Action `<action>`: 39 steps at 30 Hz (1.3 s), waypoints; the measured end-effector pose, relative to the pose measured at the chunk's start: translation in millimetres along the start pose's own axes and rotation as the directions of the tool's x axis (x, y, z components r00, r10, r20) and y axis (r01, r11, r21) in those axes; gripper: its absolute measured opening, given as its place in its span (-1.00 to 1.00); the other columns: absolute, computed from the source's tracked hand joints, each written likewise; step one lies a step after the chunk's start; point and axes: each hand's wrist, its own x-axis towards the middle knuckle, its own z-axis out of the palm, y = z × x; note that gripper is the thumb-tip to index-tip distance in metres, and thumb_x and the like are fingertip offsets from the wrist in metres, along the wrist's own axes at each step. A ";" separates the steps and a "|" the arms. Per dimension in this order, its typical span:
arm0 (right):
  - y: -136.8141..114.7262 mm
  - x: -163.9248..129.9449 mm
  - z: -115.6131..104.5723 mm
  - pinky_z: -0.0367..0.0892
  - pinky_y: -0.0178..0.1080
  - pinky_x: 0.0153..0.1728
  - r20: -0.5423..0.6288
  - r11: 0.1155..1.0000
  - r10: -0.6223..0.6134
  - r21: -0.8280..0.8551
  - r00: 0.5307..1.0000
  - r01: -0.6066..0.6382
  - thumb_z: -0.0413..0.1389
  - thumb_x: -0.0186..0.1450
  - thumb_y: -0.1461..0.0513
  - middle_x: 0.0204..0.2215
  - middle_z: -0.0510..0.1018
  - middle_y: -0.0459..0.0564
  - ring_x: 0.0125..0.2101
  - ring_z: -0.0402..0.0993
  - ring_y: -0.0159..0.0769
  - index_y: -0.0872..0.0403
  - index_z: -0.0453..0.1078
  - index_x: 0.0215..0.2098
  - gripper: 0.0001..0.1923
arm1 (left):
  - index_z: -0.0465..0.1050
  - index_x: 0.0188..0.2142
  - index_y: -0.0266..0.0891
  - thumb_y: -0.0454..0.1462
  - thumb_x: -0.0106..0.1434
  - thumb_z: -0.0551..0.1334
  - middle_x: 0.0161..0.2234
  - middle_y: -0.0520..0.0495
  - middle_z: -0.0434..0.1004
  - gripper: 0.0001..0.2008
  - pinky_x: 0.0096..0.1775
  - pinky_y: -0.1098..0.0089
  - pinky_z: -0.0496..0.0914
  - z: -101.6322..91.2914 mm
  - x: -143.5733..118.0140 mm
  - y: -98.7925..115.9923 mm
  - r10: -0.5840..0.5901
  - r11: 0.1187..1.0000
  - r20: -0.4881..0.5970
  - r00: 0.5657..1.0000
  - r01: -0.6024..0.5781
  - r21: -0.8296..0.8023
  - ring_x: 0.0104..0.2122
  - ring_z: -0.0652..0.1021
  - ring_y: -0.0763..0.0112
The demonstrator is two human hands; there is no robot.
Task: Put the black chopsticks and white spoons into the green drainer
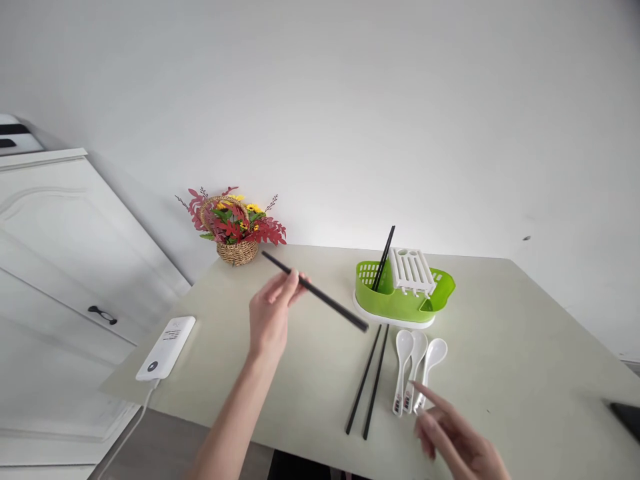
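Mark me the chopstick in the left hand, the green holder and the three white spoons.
chopstick (325, 299): head view, mid-shaft, right of the fingers.
green holder (395, 303): head view, front wall.
white spoons (417, 347): head view, bowl of the middle spoon.

I am holding one chopstick (315, 292) in my left hand (273, 313) above the surface (525, 347), left of the drainer holder (403, 297). Another chopstick (384, 259) is standing tilted in the holder's left compartment, and a rack (413, 270) is sitting on its right part. Two chopsticks (367, 380) are lying side by side on the surface before the holder; three spoons (415, 367) are lying just right of them. My right hand (457, 443) is hovering near the spoons' handles. A flower basket (235, 230) is standing behind, at the far left; a power bank (166, 347) is lying at the left edge.
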 end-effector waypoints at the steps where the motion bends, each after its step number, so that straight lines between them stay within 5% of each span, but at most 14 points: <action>1: 2.7 5.3 -13.0 0.43 -0.33 -0.35 -0.039 1.000 0.002 -0.027 0.999 -0.003 0.14 0.29 -0.19 -0.54 0.47 -0.12 -0.48 0.43 -0.32 0.00 0.53 0.11 -0.39 | 0.65 -0.22 -0.31 -0.08 0.07 0.54 -0.23 -0.16 0.70 -0.60 0.00 0.13 0.59 11.5 12.1 5.7 0.081 0.997 -0.003 0.997 -0.081 0.002 -0.18 0.69 0.18; 4: 17.5 21.5 -46.6 0.41 -0.35 -0.32 -0.227 0.995 0.033 -0.086 0.973 -0.053 0.15 0.28 -0.19 -0.51 0.49 -0.13 -0.46 0.43 -0.33 0.00 0.53 0.05 -0.42 | 0.63 -0.15 -0.31 -0.04 0.12 0.50 -0.18 -0.20 0.70 -0.57 0.00 0.14 0.59 49.2 43.8 9.7 0.267 0.962 0.100 0.958 -0.272 0.031 -0.15 0.69 0.16; 7: 39.8 34.4 -65.9 0.41 -0.31 -0.37 -0.356 0.990 0.066 -0.093 0.932 -0.106 0.14 0.24 -0.24 -0.49 0.51 -0.08 -0.46 0.44 -0.30 0.06 0.53 -0.02 -0.36 | 0.62 -0.15 -0.33 -0.02 0.17 0.46 -0.18 -0.22 0.71 -0.57 -0.04 0.18 0.60 84.3 66.9 -9.5 0.329 0.930 0.259 0.908 -0.359 0.076 -0.16 0.70 0.16; 13: 75.9 44.3 -69.6 0.37 -0.28 -0.41 -0.313 0.990 0.051 -0.106 0.948 -0.088 0.13 0.22 -0.26 -0.53 0.50 -0.10 -0.51 0.41 -0.30 0.07 0.48 -0.03 -0.34 | 0.62 -0.18 -0.29 0.01 0.23 0.40 -0.18 -0.21 0.72 -0.61 -0.07 0.22 0.60 121.0 94.0 -73.0 0.251 0.872 0.458 0.853 -0.404 0.275 -0.19 0.71 0.19; 23: 76.9 48.2 -69.0 0.35 -0.30 -0.39 -0.266 0.976 0.085 -0.173 0.960 -0.134 0.09 0.24 -0.23 -0.54 0.51 -0.14 -0.50 0.44 -0.31 0.01 0.47 -0.02 -0.40 | 0.65 -0.18 -0.29 0.00 0.23 0.40 -0.17 -0.23 0.72 -0.62 -0.07 0.17 0.59 129.0 112.0 -121.0 0.145 0.789 0.530 0.835 -0.421 0.447 -0.19 0.70 0.17; 32: 74.2 49.4 -68.1 0.37 -0.32 -0.41 -0.254 0.965 0.076 -0.224 0.964 -0.135 0.06 0.27 -0.21 -0.51 0.54 -0.11 -0.47 0.49 -0.28 0.01 0.46 -0.02 -0.43 | 0.67 -0.22 -0.23 -0.01 0.19 0.43 -0.18 -0.18 0.72 -0.66 -0.05 0.17 0.57 128.1 119.2 -131.9 0.055 0.816 0.583 0.811 -0.373 0.442 -0.21 0.69 0.19; 39: 71.0 49.2 -67.7 0.36 -0.33 -0.44 -0.261 0.961 0.066 -0.244 0.963 -0.132 0.07 0.26 -0.21 -0.52 0.54 -0.11 -0.48 0.49 -0.28 0.02 0.47 -0.03 -0.43 | 0.67 -0.21 -0.18 0.00 0.22 0.41 -0.16 -0.14 0.72 -0.68 -0.05 0.23 0.50 129.2 124.3 -131.7 0.034 0.746 0.609 0.793 -0.425 0.512 -0.17 0.67 0.19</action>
